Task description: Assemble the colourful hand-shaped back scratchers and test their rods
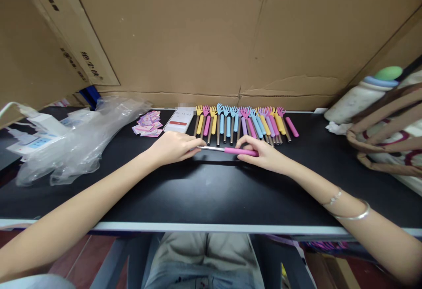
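Rod of slim silver metal (212, 148) plus smooth pink cylindrical handle (239, 151), in line as one straight piece. Should be light overall, easy to hold with fingertips. Metal looks stiff and polished, so I'd expect it to be slick; pink handle is thicker and probably plastic or foam, likely the better grip. Doesn't look fragile, though I'd avoid side load on the thin section. Best hold: thumb and fingers around the pink handle, light pinch near the metal end for support.

Position: piece runs crosswise between the hands, over the black desk (214, 196), shadow below it. Left hand (176, 148) pinches the metal's left end, thumb against fingers. Right hand (267, 155) pinches the pink handle, fingers over the top, thumb under. Short metal stretch bare between them. Left fingertips cover the rod's end, so can't tell its shape there.

Just beyond both hands: row of multicoloured claw-headed pieces with metal tubes and coloured sleeves (228, 126). White phone (178, 122) sits left of that row.
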Available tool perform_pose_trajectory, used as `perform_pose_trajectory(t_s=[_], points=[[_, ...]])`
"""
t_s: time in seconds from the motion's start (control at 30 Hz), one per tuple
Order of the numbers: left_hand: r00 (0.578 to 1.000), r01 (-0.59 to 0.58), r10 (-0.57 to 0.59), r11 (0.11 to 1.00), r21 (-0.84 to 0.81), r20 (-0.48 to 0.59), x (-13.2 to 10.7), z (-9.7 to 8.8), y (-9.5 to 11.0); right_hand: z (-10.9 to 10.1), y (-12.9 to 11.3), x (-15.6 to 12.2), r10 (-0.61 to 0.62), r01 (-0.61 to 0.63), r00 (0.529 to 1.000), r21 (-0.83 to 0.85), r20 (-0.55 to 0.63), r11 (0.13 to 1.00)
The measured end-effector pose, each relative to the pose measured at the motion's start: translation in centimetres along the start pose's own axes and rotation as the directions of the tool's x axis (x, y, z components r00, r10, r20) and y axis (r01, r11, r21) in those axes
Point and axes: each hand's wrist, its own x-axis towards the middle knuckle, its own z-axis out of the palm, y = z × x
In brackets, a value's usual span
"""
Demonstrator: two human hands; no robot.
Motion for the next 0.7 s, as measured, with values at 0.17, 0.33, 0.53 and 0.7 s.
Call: perform_pose_trajectory(t_s=[0.17, 0.33, 0.53, 0.7], points=[[0.999, 0.043, -0.044, 0.999, -0.018, -0.003, 0.11, 0.05, 0.31, -0.11, 0.14, 0.14, -0.003, 0.011, 0.997, 0.107, -0.072, 0.994], [0.997, 0.070, -0.070, 0.997, -0.031, -0.015, 0.12, 0.21, 0.50, -0.35, 0.02, 0.27, 0.027, -0.010, 0.994, 0.155, -0.105, 0.988], [0.998, 0.065, -0.066, 0.997, -0.031, -0.023, 0.13, 0.10, 0.64, -0.38, -0.37, 0.16, 0.031, -0.027, 0.999, 0.135, -0.031, 0.991], [0.998, 0.057, -0.057, 0.998, -0.016, -0.011, 0.12, 0.12, 0.80, -0.33, -0.65, 0.06, 0.031, -0.036, 0.998, 0.099, 0.057, 0.994]])
